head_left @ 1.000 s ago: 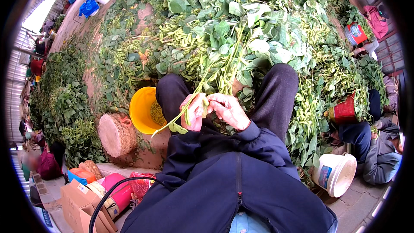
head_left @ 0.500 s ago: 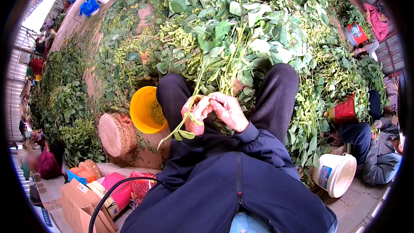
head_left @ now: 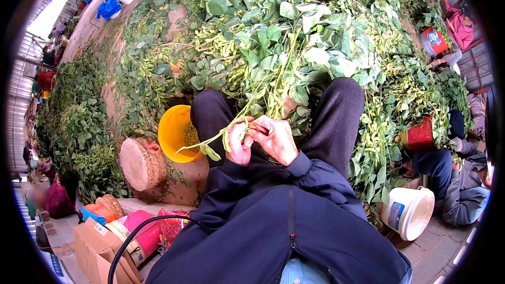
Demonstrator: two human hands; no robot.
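My left hand (head_left: 238,146) is closed round a green bean plant stem (head_left: 213,138) above my lap. The stem's bare end points left over the yellow bucket, with a green pod or leaf (head_left: 210,152) hanging below it. Pressed close beside it, my right hand (head_left: 277,140) has its fingers pinched together at the same plant; what lies between these fingertips is hidden. Leafy, pod-bearing tops (head_left: 271,92) run from my hands toward the heap. By my left knee, a tilted yellow bucket (head_left: 167,132) holds small green pods or beans (head_left: 190,135).
A large heap of bean plants (head_left: 315,31) spreads ahead and to both sides. Left of the bucket is a round stump-like seat (head_left: 141,164). Cardboard box (head_left: 100,247) at lower left; white bucket (head_left: 413,213) at right. A person in grey (head_left: 465,189) sits at far right.
The stem's lower end has swung up and left, from hanging by my left wrist to lying over the bucket. My right hand has shifted slightly.
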